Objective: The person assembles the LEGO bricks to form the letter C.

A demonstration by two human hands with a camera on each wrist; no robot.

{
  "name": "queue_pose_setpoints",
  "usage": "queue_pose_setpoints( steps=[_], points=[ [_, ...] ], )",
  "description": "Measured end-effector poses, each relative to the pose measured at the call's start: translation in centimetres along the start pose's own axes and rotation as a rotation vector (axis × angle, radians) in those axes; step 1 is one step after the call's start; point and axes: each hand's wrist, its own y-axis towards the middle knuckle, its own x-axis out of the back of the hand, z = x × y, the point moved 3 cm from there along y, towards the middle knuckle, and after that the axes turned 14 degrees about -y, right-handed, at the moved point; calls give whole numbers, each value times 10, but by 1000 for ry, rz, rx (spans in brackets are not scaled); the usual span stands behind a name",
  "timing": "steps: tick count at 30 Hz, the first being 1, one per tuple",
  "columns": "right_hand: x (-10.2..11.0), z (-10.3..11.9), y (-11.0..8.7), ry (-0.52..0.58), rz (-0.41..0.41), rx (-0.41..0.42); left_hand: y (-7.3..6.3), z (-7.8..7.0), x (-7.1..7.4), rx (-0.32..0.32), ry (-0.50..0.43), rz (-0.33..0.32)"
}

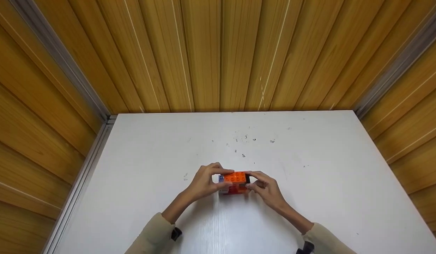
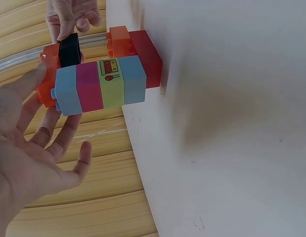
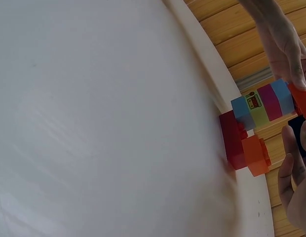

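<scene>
A stack of toy building bricks stands on the white table. Its base is a red brick (image 2: 149, 61). From one end of that rises a column: a blue brick (image 2: 133, 79), a yellow-green brick (image 2: 111, 94) with a printed picture, a magenta brick (image 2: 89, 88) and another blue brick (image 2: 68, 94). The base's other end carries a short orange brick (image 3: 255, 155). Across the column's top lies a long orange brick (image 1: 235, 177), pinched by my left hand (image 1: 204, 181) between thumb and fingers. My right hand (image 1: 267, 188) pinches a black brick (image 2: 69, 50) against the long orange brick's underside, above the short orange one.
The white table (image 1: 151, 158) has small dark marks beyond the hands. Wood-patterned panels (image 1: 235, 53) and grey metal rails (image 1: 77, 67) border it at the back and sides.
</scene>
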Motion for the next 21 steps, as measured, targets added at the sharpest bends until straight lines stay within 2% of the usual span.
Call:
queue_pose_setpoints(
  steps=[12, 21],
  points=[
    [-2, 1, -2, -15, -34, 45, 0, -1, 1, 22, 0, 16],
    [1, 4, 2, 17, 28, 42, 1, 1, 1, 23, 50, 31]
  ],
)
